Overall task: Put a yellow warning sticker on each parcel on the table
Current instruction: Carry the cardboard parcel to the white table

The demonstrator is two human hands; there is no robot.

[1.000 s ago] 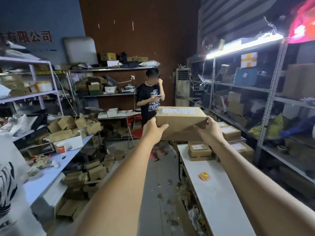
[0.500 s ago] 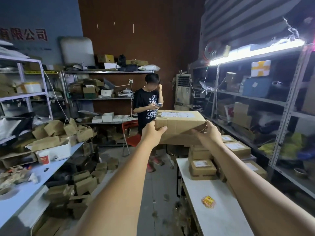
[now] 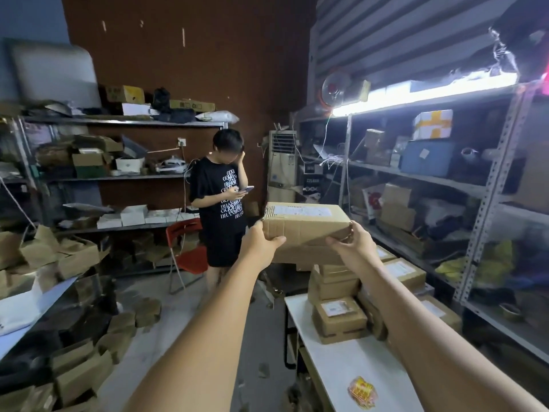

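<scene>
Matt brown cardboard parcel [image 3: 306, 224]; smooth white table [image 3: 335, 361]; glossy sticker [image 3: 361, 391].

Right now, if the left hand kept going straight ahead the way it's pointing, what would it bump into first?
The left hand already presses on the end of the cardboard parcel that it holds with the right hand. So the parcel comes first. Past it the air conditioner probably stands, though depth is hard to judge.

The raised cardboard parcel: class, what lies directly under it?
Under the raised parcel, held by the left hand and right hand, stacked parcels sit on the white table. Its underside and the stack's far end are hidden.
</scene>
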